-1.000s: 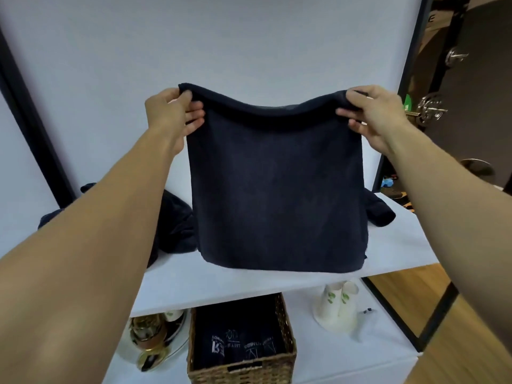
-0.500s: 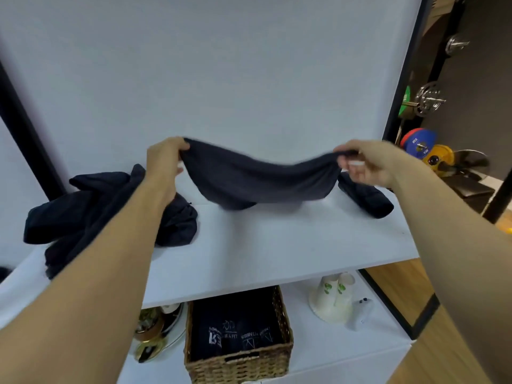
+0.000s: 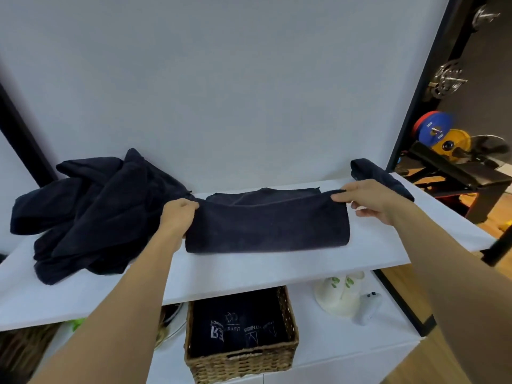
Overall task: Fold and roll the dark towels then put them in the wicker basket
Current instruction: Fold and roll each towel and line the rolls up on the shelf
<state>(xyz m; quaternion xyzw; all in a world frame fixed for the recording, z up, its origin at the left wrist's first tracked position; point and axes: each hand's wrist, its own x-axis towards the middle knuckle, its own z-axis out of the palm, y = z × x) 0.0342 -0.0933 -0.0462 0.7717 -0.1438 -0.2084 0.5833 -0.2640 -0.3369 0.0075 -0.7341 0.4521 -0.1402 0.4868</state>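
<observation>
A dark towel [image 3: 266, 225] lies folded over on the white upper shelf [image 3: 249, 273]. My left hand [image 3: 178, 214] grips its upper left corner. My right hand [image 3: 365, 199] pinches the upper right corner. A heap of loose dark towels [image 3: 91, 214] sits at the left of the shelf. One rolled dark towel [image 3: 379, 177] lies at the back right, behind my right hand. Below, on the lower shelf, the wicker basket [image 3: 241, 361] holds rolled dark towels with white print.
A white cup-like object with green leaves [image 3: 340, 295] and a small white device [image 3: 370, 309] stand right of the basket. Another wicker edge [image 3: 25, 345] shows at lower left. Black frame posts flank the shelf. Weight plates [image 3: 437, 131] and a bench lie beyond on the right.
Both hands lowered the towel from hanging in the air onto the shelf, and its top edge now lies folded over the lower part.
</observation>
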